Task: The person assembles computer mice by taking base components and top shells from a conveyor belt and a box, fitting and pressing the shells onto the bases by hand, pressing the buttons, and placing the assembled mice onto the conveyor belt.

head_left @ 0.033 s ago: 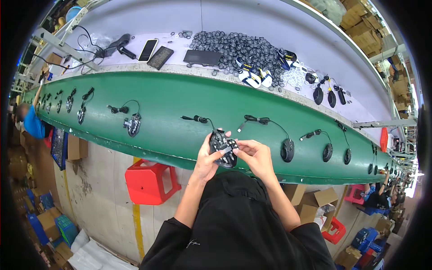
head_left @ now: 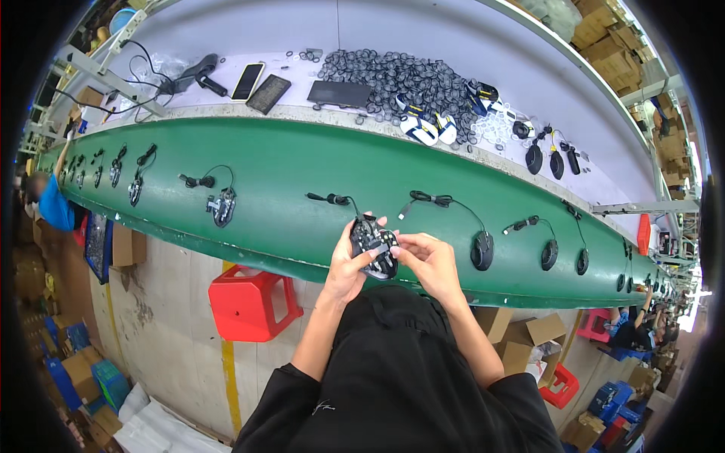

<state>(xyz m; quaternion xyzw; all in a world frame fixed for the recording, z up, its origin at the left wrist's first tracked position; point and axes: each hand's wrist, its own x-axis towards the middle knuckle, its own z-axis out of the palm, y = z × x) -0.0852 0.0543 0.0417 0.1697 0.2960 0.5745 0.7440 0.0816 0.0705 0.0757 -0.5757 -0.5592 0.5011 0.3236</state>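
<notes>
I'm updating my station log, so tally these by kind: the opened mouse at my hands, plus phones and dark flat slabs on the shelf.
Opened mouse, in the left hand with the right hand against it: 1
Phone: 1
Dark flat slabs: 2
Total: 4

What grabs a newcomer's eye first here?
Probably the long green work surface sweeping across the view, lined with corded mice. Behind it, on the pale shelf, sits a big heap of small dark pieces. Mid-frame, the left hand holds an opened mouse, the right hand touching it.
</notes>
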